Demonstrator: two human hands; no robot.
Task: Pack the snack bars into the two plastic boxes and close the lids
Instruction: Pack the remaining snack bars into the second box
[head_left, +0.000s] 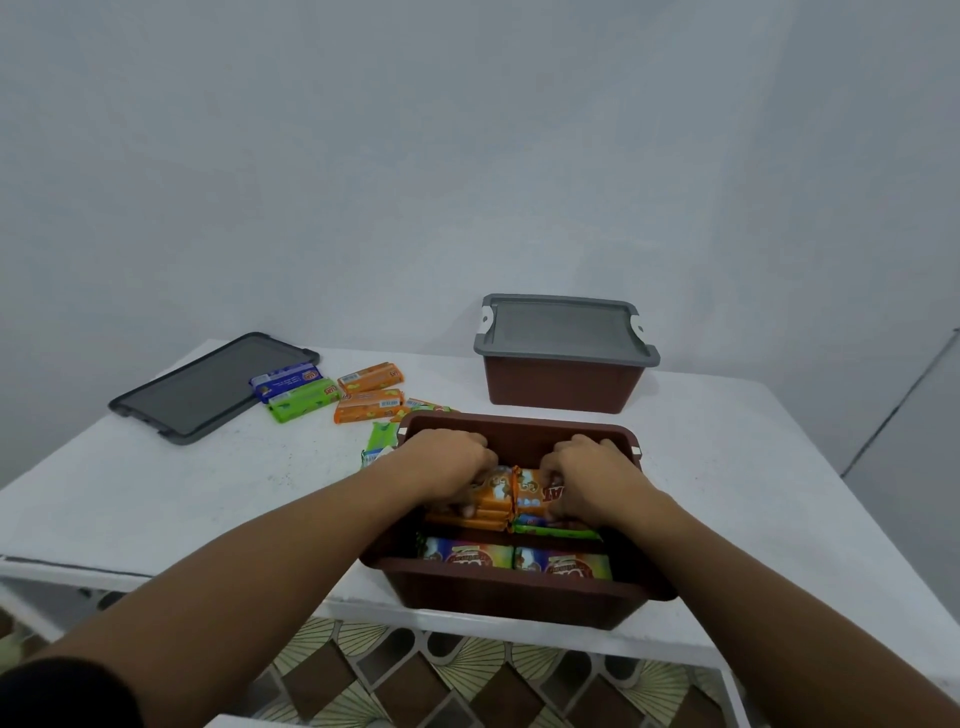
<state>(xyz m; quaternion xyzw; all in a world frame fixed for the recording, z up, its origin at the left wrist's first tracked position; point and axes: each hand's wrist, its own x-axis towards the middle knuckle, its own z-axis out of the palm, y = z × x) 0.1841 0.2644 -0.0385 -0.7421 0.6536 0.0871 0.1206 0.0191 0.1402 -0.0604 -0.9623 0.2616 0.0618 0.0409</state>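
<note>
An open brown plastic box (514, 592) stands at the table's near edge. Both my hands are inside it. My left hand (454, 467) grips an orange snack bar (493, 496) on the left stack, and my right hand (587, 475) grips the orange bar (530, 486) beside it. Green bars (556, 531) lie beneath, and two rainbow-wrapped bars (511, 556) fill the near row. A second brown box (563, 384) with its grey lid (563, 327) on stands at the back right. A loose grey lid (213, 387) lies at the back left.
Loose bars lie on the white table (182, 493) between the loose lid and the open box: a blue one (285, 379), a green one (301, 402), two orange ones (369, 397), and a green-white one (379, 447) against the box's left side. A patterned floor shows below.
</note>
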